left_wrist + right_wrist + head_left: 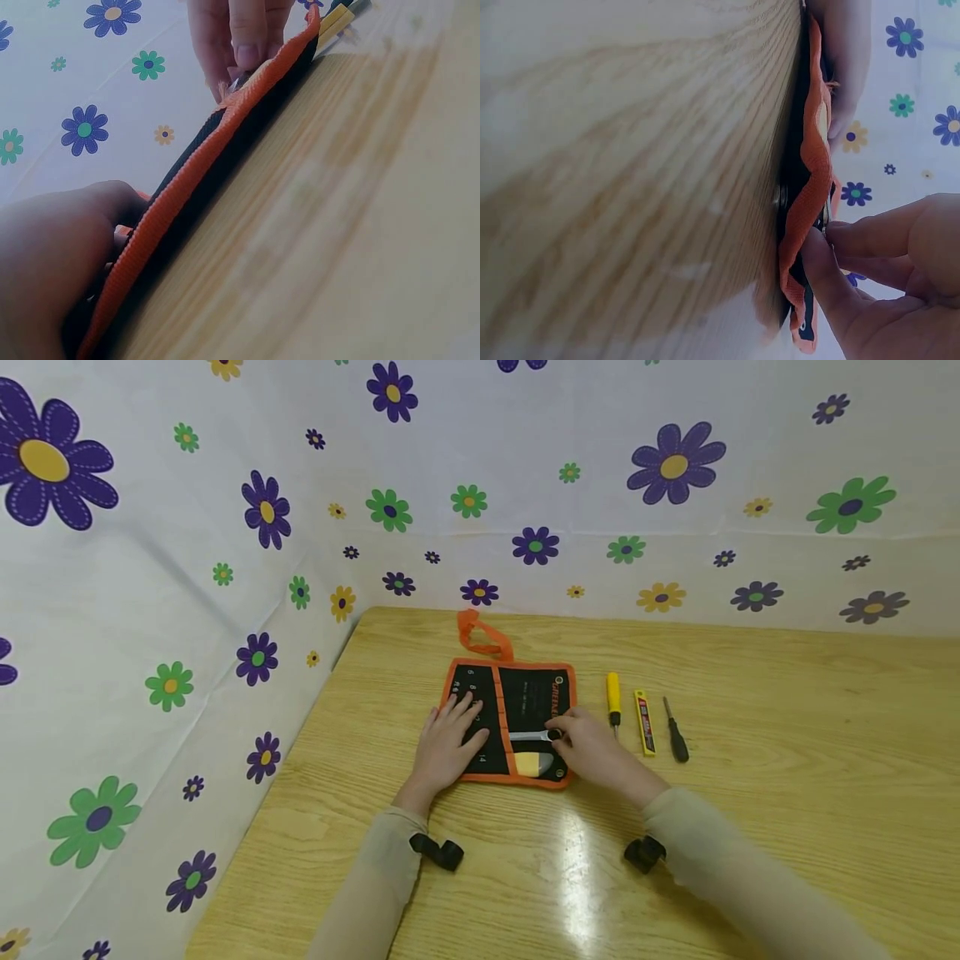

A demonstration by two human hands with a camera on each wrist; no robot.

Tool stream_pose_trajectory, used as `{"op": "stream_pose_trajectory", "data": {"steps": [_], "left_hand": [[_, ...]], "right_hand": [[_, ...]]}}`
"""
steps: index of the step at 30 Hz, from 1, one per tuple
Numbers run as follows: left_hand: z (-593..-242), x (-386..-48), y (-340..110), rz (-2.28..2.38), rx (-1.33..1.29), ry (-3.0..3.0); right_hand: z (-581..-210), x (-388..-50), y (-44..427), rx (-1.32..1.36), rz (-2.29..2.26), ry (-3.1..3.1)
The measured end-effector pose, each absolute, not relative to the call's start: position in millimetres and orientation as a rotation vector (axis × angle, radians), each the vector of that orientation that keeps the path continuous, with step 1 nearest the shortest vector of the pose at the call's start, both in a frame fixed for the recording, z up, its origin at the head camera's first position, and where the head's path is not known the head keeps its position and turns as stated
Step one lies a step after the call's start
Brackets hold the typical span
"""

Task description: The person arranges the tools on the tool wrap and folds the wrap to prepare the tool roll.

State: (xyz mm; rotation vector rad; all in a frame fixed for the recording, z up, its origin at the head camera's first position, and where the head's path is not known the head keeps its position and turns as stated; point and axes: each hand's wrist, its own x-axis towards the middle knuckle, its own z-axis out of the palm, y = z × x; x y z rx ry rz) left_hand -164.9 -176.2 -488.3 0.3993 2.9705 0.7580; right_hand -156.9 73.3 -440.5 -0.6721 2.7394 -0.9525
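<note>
A black tool pouch (pixel 528 693) with orange edging lies spread on the table. My left hand (pixel 447 743) rests on its numbered left side, fingers spread. The right hand (pixel 588 745) pinches the ring end of a wrench (pixel 531 737), whose other end is hidden in a pocket. Below the wrench, a yellow and grey handle (pixel 531 765) sticks out of another pocket. In the right wrist view, thumb and fingers of the right hand (pixel 889 262) meet at the pouch edge (pixel 810 210). The left wrist view shows the left hand (pixel 60 240) along the pouch's orange border (pixel 172 202).
Right of the pouch lie a yellow-handled screwdriver (pixel 613 695), a thin yellow packet (pixel 644 723) and a dark-handled screwdriver (pixel 677 739). An orange strap (pixel 483 639) trails from the pouch's far edge. A flowered sheet (pixel 480 460) hangs behind and to the left of the wooden table (pixel 787 760).
</note>
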Motion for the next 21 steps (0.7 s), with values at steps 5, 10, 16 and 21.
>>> {"op": "stream_pose_trajectory", "data": {"steps": [5,10,16,21], "left_hand": [[-488.0,-164.7,-176.5,0.756,0.404,2.972],[-488.8,-165.2,-176.9,0.746,0.41,2.981],[-490.1,-165.8,-177.0,0.725,0.416,2.989],[-490.5,-166.2,-177.2,0.725,0.409,2.984]], "right_hand": [[-438.0,-155.2,71.0,-0.672,-0.943,2.716],[-434.5,-153.1,75.0,-0.715,-0.918,2.681],[-434.2,-152.1,84.4,-0.743,-0.934,2.671],[-432.9,-156.7,96.6,-0.707,-0.979,2.719]]}}
